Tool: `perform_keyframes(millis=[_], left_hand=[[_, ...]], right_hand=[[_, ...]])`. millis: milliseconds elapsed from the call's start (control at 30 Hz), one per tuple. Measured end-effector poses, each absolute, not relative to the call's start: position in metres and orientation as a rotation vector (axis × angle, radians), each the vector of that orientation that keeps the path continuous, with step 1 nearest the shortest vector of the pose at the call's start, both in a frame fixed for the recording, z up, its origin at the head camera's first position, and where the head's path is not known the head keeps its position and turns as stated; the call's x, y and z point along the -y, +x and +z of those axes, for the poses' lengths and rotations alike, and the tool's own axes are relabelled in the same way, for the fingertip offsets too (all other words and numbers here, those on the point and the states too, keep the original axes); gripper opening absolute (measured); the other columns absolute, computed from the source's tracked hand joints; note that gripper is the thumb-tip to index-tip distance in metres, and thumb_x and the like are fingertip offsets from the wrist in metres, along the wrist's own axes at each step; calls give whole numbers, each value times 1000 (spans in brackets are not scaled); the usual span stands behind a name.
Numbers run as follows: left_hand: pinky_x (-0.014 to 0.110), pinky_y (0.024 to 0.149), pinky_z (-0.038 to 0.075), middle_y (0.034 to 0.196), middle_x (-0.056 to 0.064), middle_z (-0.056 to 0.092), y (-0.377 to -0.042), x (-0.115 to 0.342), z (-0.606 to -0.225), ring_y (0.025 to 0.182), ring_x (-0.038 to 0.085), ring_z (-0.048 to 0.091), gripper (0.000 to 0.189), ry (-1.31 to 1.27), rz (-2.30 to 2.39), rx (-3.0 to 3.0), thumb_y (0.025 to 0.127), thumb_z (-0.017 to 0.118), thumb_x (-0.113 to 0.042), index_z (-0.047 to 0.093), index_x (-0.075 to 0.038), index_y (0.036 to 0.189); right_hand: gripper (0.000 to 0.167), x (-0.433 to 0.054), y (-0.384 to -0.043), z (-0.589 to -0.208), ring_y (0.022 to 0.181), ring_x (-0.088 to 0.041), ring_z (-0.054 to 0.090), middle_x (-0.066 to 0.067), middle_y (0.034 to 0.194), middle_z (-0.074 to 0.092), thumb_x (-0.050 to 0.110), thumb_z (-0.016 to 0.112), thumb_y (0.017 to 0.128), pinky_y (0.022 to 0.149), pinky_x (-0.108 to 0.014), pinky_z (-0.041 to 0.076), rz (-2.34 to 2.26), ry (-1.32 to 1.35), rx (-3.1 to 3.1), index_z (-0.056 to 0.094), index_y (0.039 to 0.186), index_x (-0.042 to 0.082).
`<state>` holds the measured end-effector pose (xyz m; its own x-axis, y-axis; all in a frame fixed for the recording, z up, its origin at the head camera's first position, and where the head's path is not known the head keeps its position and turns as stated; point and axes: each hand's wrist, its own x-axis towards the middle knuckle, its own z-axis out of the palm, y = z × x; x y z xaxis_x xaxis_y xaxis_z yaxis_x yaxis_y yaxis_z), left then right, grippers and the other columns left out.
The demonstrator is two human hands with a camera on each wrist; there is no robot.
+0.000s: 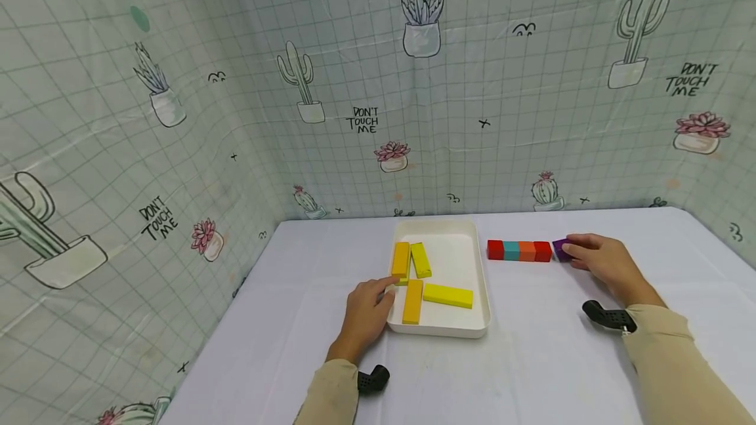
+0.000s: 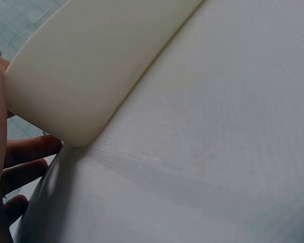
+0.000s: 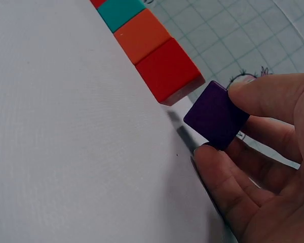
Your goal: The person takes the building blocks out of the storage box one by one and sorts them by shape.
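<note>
My right hand (image 1: pixel 605 264) pinches a purple cube (image 3: pixel 216 115) between thumb and fingers, tilted and a small gap from the red cube (image 3: pixel 169 71) ending a row. That row runs leftward through an orange cube (image 1: pixel 527 252), a teal cube (image 1: pixel 511 251) and another red cube (image 1: pixel 495 250). At the white tray (image 1: pixel 437 330), my left hand (image 1: pixel 364 313) holds the left wall, with the index finger over the rim and the thumb outside. Inside lie yellow blocks (image 1: pixel 447 296) and orange-yellow blocks (image 1: pixel 413 302), one partly stacked on another. The left wrist view shows mostly the tray's outer wall (image 2: pixel 86 71).
A white cloth covers the table (image 1: pixel 283 346). Behind and to the left hangs a grid-patterned curtain (image 1: pixel 461 84) printed with cacti. Black wrist devices (image 1: pixel 608 317) sit at both sleeves.
</note>
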<state>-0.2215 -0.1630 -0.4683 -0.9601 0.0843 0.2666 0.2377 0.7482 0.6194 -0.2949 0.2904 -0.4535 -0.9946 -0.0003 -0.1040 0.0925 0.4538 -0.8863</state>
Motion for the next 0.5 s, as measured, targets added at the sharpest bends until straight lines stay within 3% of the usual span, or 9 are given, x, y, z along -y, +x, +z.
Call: perform_keyframes(millis=[133, 233, 367, 500], left_hand=[[50, 99, 44, 118, 2, 69, -221, 162, -468, 109, 22, 58, 34, -247, -1015, 2729, 100, 53, -23, 69, -21, 130], [50, 100, 43, 118, 2, 69, -222, 162, -468, 109, 22, 58, 34, -248, -1012, 2728, 100, 53, -24, 69, -21, 130], [51, 100, 42, 118, 2, 69, -222, 161, -467, 110, 23, 58, 34, -245, -1018, 2722, 100, 53, -24, 69, -21, 130], [52, 100, 42, 118, 2, 69, -221, 162, -468, 110, 23, 58, 34, -247, -1019, 2727, 100, 53, -23, 69, -21, 130]], right_hand=[[80, -288, -294, -454, 122, -45, 54, -34, 147, 39, 54, 53, 99, 100, -48, 48, -1499, 75, -2682, 38, 150, -4], [78, -287, -295, -454, 116, -43, 59, -34, 144, 43, 55, 52, 99, 99, -58, 44, -1440, 74, -2743, 40, 149, -4], [72, -285, -296, -455, 107, -40, 62, -33, 136, 52, 52, 52, 100, 86, -49, 49, -1349, 64, -2843, 46, 145, -3], [67, -284, -294, -456, 104, -38, 62, -33, 130, 56, 48, 53, 101, 76, -38, 46, -1295, 74, -2886, 49, 141, -5]])
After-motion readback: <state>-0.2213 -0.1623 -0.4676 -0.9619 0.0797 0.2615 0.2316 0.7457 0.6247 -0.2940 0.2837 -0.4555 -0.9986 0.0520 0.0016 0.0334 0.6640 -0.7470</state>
